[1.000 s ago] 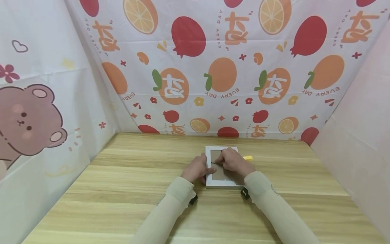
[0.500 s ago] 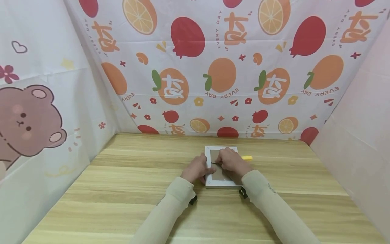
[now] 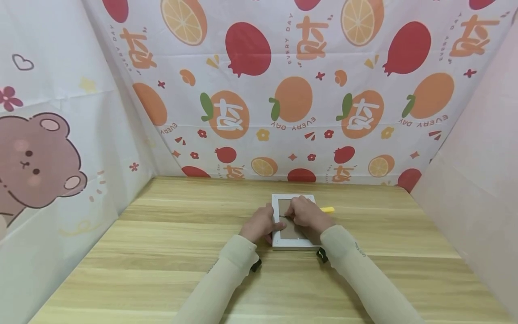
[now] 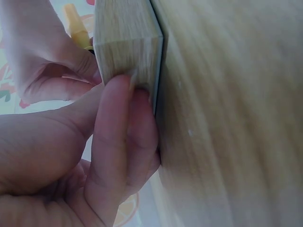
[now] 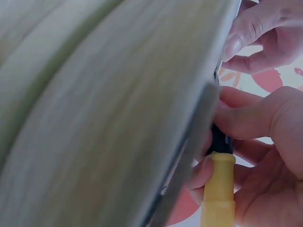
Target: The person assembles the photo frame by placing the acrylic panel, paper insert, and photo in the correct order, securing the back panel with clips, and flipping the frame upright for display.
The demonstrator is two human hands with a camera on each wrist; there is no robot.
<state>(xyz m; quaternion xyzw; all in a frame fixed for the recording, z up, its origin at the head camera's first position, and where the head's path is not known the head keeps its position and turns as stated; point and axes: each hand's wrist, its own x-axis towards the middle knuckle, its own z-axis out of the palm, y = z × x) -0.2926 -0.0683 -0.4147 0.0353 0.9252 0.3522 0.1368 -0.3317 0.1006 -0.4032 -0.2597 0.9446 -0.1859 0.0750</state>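
A picture frame (image 3: 297, 243) lies on the table with its white-bordered back and brown backing board (image 3: 289, 231) facing up. My left hand (image 3: 260, 223) grips its left side, thumb over the white border. In the left wrist view, fingertips (image 4: 116, 87) press against the wood-grain side wall (image 4: 125, 52). My right hand (image 3: 306, 211) is over the board, holding a yellow-handled screwdriver (image 3: 328, 209). Its handle sticks out to the right, and a thin dark shaft points left to the border near my left thumb. The right wrist view shows fingers around its black collar (image 5: 220, 142).
The wood-grain table (image 3: 174, 252) stretches around the frame on all sides. Behind it hangs a fruit-print cloth (image 3: 259, 103), with a bear-print cloth (image 3: 44, 157) on the left and a pale cloth (image 3: 477, 202) on the right. Dark straps (image 3: 322, 255) show at both wrists.
My right wrist has shifted slightly to the left, while the screwdriver's shaft stays at the left border. The left hand keeps its grip on the frame.
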